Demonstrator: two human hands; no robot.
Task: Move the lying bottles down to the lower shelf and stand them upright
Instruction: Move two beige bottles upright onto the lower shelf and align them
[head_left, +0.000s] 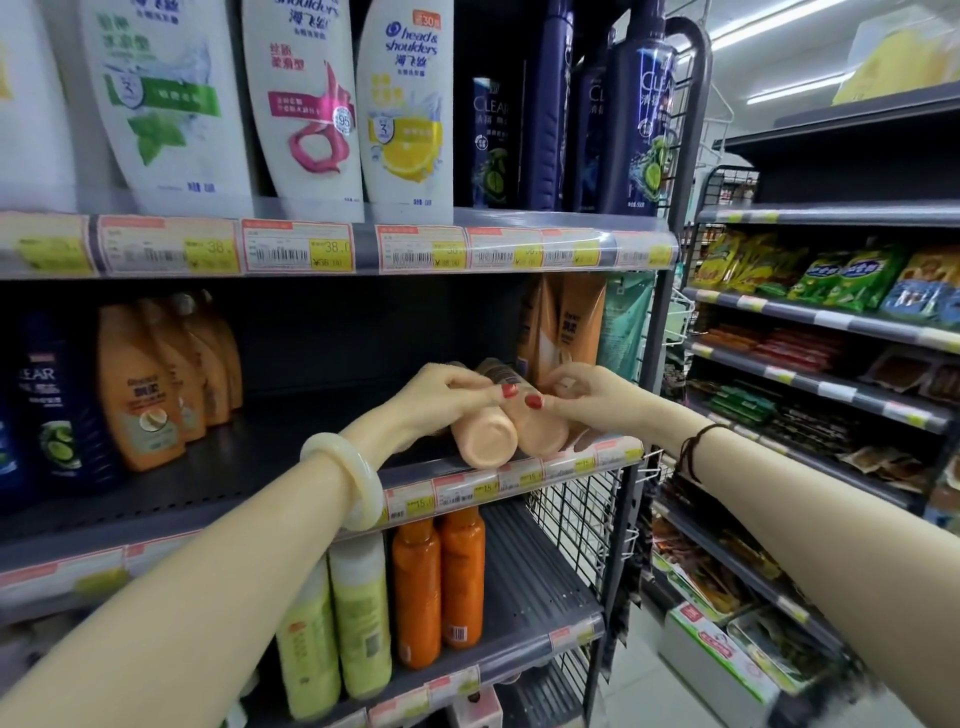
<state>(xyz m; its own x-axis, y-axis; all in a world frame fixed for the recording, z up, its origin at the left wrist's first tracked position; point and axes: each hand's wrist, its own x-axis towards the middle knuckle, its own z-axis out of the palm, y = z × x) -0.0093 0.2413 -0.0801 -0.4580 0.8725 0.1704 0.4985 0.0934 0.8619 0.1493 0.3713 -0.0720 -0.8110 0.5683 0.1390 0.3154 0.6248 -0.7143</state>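
Note:
Peach-coloured bottles lie on their sides at the right end of the middle shelf (260, 467), bottoms toward me. My left hand (441, 395) rests over the left lying bottle (485, 441), fingers curled onto it. My right hand (582, 395) closes on the lying bottle beside it (543, 431); a third seems to lie under that hand, mostly hidden. On the lower shelf (535, 582) two orange bottles (439, 582) and two yellow-green bottles (337, 623) stand upright.
Upright orange bottles (156, 384) stand at the middle shelf's left, taller orange packs (566, 322) behind my hands. White and dark blue shampoo bottles fill the top shelf (332, 249). A wire rack (587, 509) hangs on the shelf's end; snack shelves (821, 322) line the aisle to the right.

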